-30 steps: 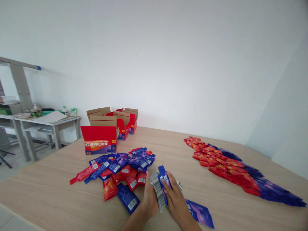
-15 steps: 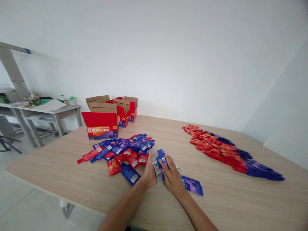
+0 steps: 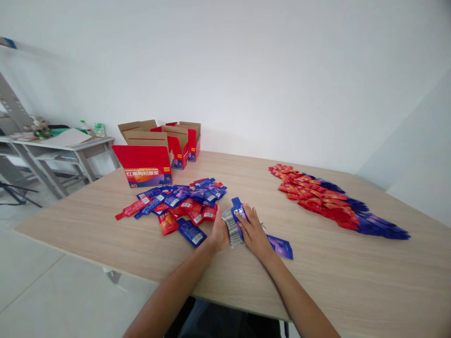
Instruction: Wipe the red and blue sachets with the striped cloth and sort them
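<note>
In the head view my left hand (image 3: 220, 233) is closed around the left side of a stack of pouches (image 3: 231, 230), whose silvery edges face me. My right hand (image 3: 255, 236) is closed on the right side of that stack, its fingers lying over a blue pouch (image 3: 237, 206) with a narrow spout end pointing up. Beside my right wrist another blue pouch (image 3: 281, 246) lies flat, partly covered by the hand. Left of my hands is a loose heap of red and blue pouches (image 3: 179, 202).
Open red cartons (image 3: 143, 164) with brown inner flaps stand at the back left of the wooden table (image 3: 338, 277). Overlapping rows of red and blue pouches (image 3: 327, 202) spread across the right side. A grey side desk (image 3: 77, 145) with papers and bottles stands further left.
The view has tipped downward, so the table sits higher and my lap shows below its edge. Both hands stay on the stack, with little visible shift in their grip.
</note>
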